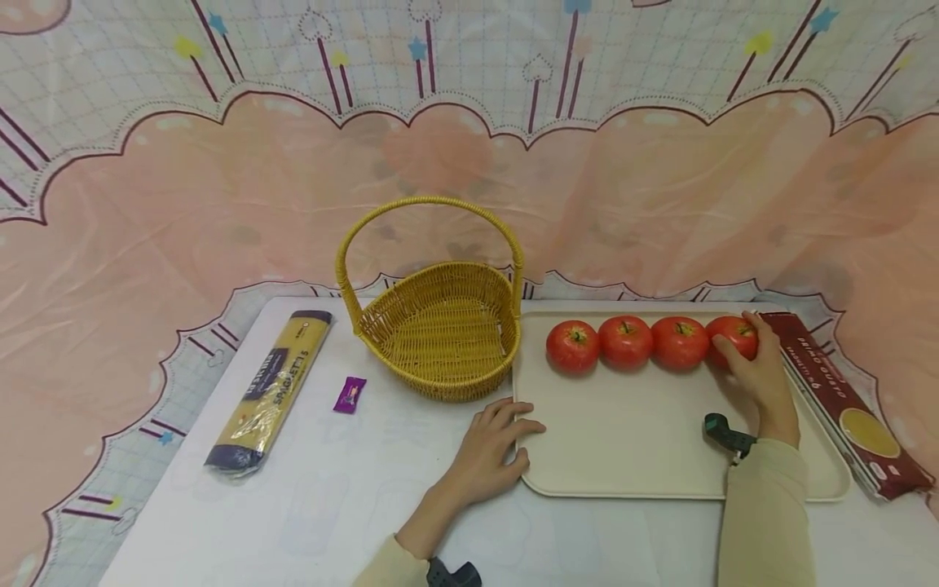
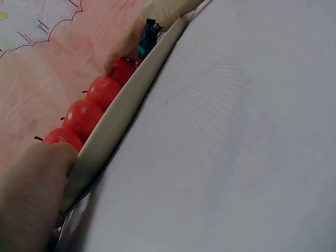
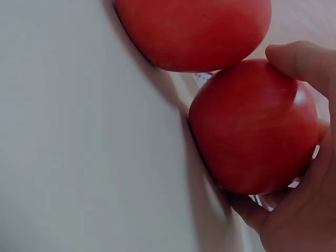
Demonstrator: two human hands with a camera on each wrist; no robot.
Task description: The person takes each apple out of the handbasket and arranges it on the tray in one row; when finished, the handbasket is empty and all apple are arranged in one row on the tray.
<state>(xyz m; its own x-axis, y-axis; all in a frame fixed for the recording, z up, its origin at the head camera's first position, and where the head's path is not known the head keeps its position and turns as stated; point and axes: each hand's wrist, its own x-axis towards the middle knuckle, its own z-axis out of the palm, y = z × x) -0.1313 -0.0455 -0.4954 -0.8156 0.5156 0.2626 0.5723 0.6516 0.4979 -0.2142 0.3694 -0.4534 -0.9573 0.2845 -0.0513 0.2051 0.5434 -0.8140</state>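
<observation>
Several red apples stand in a row along the back of a cream tray [image 1: 631,440]. In the head view, my right hand [image 1: 763,371] grips the rightmost apple [image 1: 722,328], with thumb and fingers around its sides. The right wrist view shows this apple [image 3: 252,126] low against the tray, touching the neighbouring apple [image 3: 194,31]. My left hand [image 1: 487,452] rests at the tray's left edge, its fingertips over the rim. In the left wrist view, part of the left hand [image 2: 37,189] lies against the tray wall [image 2: 118,115]; its fingertips are mostly hidden there.
A yellow wicker basket [image 1: 440,379] with a tall handle stands left of the tray. Farther left are a small purple-wrapped sweet [image 1: 350,395] and a spaghetti bag [image 1: 271,391]. A dark red spaghetti pack [image 1: 844,399] lies along the tray's right side. Patterned cloth hangs behind the table.
</observation>
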